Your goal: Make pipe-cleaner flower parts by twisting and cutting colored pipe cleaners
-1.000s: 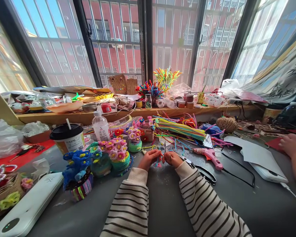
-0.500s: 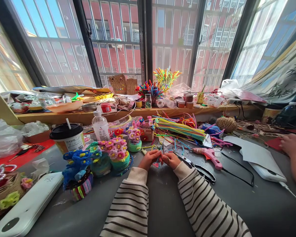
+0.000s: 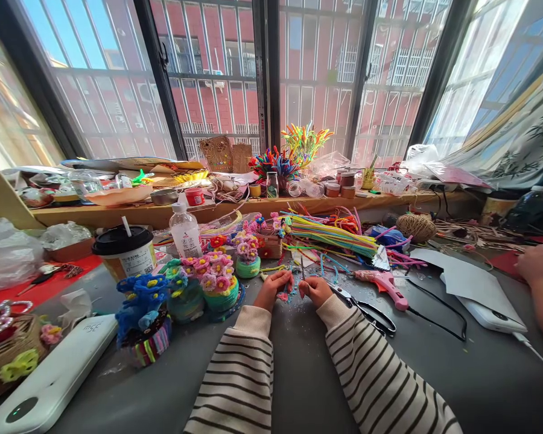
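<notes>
Both hands are over the middle of the grey table, a small gap between them. My left hand is closed in a pinch beside a small pink-red fuzzy piece; what is between its fingers is too small to name. My right hand is closed around a thin pointed metal tool, its tip upward. Blue and pale scraps lie around the fingertips. Right of my right hand are black-handled scissors and a pink glue gun.
On the left stand fuzzy flower pots, a lidded cup, a bottle and a white power bank. Behind the hands lies a bundle of pipe cleaners. Another person's hand is at the far right.
My hands have moved apart from where they met, opening a gap between the fingertips. The pink-red piece now shows beside my left fingers.
</notes>
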`<state>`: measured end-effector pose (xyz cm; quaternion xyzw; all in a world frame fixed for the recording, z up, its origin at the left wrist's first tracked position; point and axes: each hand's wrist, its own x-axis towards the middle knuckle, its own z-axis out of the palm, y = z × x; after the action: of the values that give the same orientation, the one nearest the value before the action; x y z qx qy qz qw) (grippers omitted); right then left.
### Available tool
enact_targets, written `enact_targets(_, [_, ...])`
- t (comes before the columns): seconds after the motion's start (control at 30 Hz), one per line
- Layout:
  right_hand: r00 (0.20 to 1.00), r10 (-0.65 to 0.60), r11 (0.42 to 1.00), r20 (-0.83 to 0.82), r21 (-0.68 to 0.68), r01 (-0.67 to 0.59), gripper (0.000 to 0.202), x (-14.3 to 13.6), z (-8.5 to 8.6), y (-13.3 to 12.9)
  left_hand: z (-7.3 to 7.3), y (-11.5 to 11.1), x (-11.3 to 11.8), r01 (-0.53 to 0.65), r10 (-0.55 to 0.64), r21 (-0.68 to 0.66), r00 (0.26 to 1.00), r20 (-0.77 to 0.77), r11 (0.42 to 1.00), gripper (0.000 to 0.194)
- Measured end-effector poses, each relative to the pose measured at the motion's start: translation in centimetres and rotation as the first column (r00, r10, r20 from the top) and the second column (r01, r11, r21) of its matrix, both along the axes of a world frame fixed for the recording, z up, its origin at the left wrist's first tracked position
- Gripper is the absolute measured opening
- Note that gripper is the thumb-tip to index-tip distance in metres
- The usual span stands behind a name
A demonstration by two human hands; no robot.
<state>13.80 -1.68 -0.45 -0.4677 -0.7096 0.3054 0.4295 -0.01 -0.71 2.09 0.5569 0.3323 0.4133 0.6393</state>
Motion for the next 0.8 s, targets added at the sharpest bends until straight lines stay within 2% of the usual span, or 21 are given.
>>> enact_targets(0.27, [0.994,0.107,0.994,0.027,0.016,-0.107,0.065,-0.25,-0.24,0.01,-0.17,-0.13,0.16,0.106,-0.106,0.052,0.994,0.001,0.993,0.024])
enact_targets(0.43, [1.0,0.026,1.0,-0.004,0.005,-0.026,0.055,-0.17,0.06,-0.18,0.07,-0.12,-0.02,0.14,-0.139,0.017,0.989,-0.058,0.99,0.023])
enact_targets(0.6, [0.996,-0.093,0.994,0.005,0.051,0.093,0.053,0.07,0.13,-0.1,0.3,-0.25,-0.15,0.131,-0.13,0.026,0.991,-0.04,0.991,0.02])
enact_targets(0.7, [0.996,-0.088,0.995,0.025,0.053,0.086,0.057,0.11,0.16,-0.12,0.26,-0.24,-0.15,0.099,-0.099,0.027,0.995,-0.026,0.995,0.019])
enact_targets(0.8, [0.998,-0.019,0.999,0.062,0.034,0.017,0.063,-0.04,0.22,-0.24,0.15,-0.19,-0.1,0.082,-0.081,0.046,0.997,-0.021,0.996,0.021])
